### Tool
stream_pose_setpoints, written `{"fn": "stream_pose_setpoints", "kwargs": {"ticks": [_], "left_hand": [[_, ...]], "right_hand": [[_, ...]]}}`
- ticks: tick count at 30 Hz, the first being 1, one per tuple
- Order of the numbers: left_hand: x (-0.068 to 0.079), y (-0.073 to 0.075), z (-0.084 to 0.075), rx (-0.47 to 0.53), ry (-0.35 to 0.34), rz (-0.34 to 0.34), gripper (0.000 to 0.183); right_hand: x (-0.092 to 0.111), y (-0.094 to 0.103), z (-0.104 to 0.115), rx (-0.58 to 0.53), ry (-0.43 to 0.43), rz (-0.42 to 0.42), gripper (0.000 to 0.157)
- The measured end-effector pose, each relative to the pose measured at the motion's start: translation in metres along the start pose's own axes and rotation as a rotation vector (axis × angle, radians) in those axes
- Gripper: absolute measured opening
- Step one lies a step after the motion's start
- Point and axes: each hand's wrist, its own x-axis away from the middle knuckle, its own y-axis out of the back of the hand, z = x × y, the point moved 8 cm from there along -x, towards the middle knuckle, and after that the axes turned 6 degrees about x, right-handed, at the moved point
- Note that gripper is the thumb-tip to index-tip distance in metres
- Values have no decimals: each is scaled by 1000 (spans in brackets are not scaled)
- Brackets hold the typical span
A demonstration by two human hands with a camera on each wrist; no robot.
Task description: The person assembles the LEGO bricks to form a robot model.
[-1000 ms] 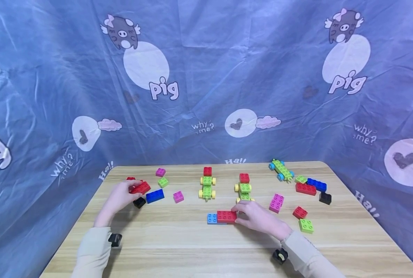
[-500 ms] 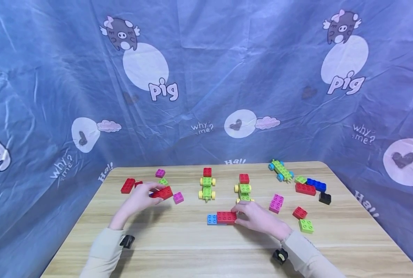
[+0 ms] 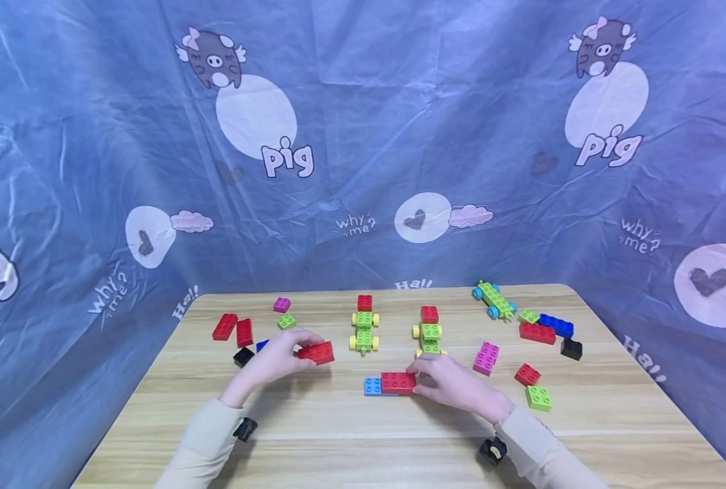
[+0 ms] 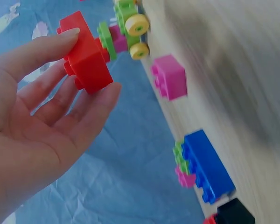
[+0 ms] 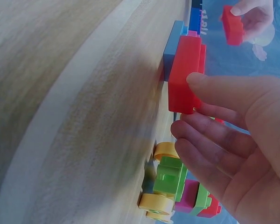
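Note:
My left hand point(image 3: 277, 356) holds a long red building brick point(image 3: 321, 352) between thumb and fingers, raised above the table. In the left wrist view, the thumb and a fingertip pinch this red brick point(image 4: 86, 56) at its ends. Front and centre, a second long red brick point(image 3: 396, 382) sits on a light blue brick point(image 3: 372, 386), offset to the right. My right hand point(image 3: 454, 386) grips the right end of that upper brick, its thumb on the side in the right wrist view. A small magenta brick point(image 4: 170, 77) stands near my left hand.
Behind stand two green cars with yellow wheels point(image 3: 364, 333) point(image 3: 430, 331). A green wheeled base point(image 3: 495, 299) is at the back right. Red bricks point(image 3: 225, 327) and a black brick point(image 3: 243, 356) lie left; magenta point(image 3: 487, 357), red point(image 3: 537, 332) and lime bricks point(image 3: 538, 397) lie right.
My left hand has carried the red brick from the left pile rightward and toward the centre, uncovering two red bricks there. The right hand has stayed in place on its brick.

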Motion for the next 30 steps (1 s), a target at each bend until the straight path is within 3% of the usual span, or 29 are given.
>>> {"fn": "stream_pose_setpoints", "kwargs": {"ticks": [3,12,19,30], "left_hand": [[-4,-10,-4,-13,-29,19,35],[-11,-42,-10,26,3,108,36],[-16,-59,-20,30,-38,136,40],[-18,-85,-25,43,-10,192,37]], "right_hand": [[0,0,0,0,-1,1,26],[0,0,0,-1,-2,-1,26],[0,0,0,1,0,-7,27],[1,0,0,3,-3,-12,27]]}}
